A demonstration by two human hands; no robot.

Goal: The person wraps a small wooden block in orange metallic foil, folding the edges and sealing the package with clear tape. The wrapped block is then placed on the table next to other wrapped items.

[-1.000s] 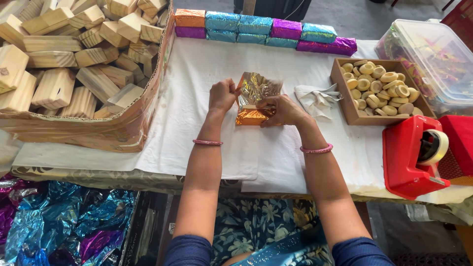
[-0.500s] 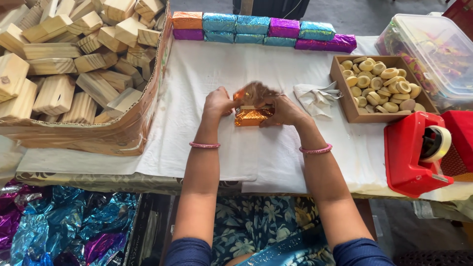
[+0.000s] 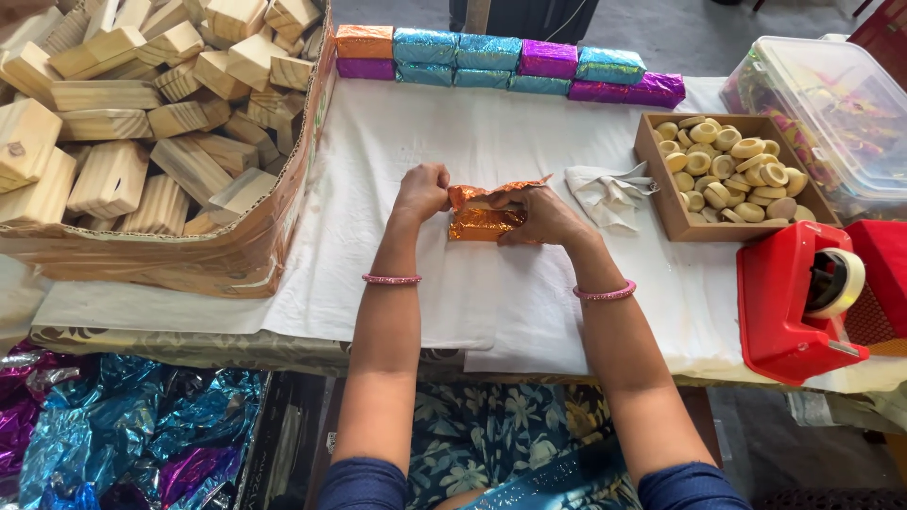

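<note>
A small block half wrapped in shiny orange foil lies on the white cloth in the middle of the table. My left hand pinches the foil's left end. My right hand presses the foil down over the block's right side, with a loose flap of foil standing up behind the fingers. Both wrists wear pink bangles.
A cardboard box of wooden blocks fills the left. Foil-wrapped blocks line the far edge. A crumpled white cloth, a tray of round pale pieces, a clear lidded bin and a red tape dispenser stand right. Loose foil sheets lie below.
The upright foil sheet has been folded down over the block. Both hands have closed in on the package and flattened the wrap.
</note>
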